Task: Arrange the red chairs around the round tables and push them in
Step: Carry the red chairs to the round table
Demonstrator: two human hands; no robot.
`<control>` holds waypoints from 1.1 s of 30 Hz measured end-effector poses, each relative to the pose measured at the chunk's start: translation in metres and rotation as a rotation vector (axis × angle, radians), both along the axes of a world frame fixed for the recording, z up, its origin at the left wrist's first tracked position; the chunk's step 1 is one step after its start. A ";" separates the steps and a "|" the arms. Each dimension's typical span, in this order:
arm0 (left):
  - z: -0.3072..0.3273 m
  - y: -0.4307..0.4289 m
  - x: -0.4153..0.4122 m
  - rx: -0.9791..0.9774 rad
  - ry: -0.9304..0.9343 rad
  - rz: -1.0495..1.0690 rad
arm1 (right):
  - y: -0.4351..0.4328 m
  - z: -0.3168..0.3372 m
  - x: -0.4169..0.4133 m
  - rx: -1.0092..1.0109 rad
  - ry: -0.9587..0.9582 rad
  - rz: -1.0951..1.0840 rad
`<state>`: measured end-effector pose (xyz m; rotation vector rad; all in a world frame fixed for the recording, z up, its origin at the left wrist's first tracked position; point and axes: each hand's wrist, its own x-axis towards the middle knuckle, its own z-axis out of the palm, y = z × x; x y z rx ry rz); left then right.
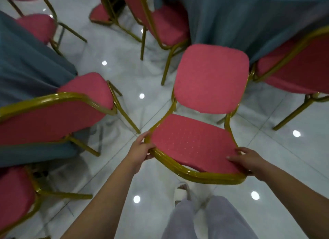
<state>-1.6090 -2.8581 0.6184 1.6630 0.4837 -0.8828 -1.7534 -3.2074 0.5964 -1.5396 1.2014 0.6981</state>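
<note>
Red chair (210, 78), gilt metal frame, padded: stood between my hands, seat facing the draped table (240, 19) beyond. Left hand (140, 149) and right hand (249, 160) clasped backrest corners. Judged rigid, light, frame slick; best held there.

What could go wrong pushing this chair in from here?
1. The held chair sits in a narrow slot between the chair on its left and the chair on its right; its gold frame may clip their legs.
2. The grey tablecloth hangs low ahead, so the front legs might snag or drag it.
3. Left hand and right hand wrap the backrest's corners, where fingers could get pinched against a neighbour.
</note>
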 end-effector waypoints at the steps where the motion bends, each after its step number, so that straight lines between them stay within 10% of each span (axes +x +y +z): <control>1: 0.013 -0.004 0.008 -0.025 -0.017 0.013 | -0.002 0.011 0.006 -0.001 -0.016 -0.011; 19: 0.136 -0.207 0.175 0.296 -0.376 -0.430 | -0.143 0.158 0.253 -0.367 -0.606 0.699; 24: 0.145 -0.192 0.174 0.181 -0.348 -0.298 | -0.174 0.177 0.322 -0.256 -0.387 0.990; 33: 0.162 -0.082 0.276 0.121 -0.420 0.115 | -0.016 0.197 0.477 -0.243 -0.840 0.936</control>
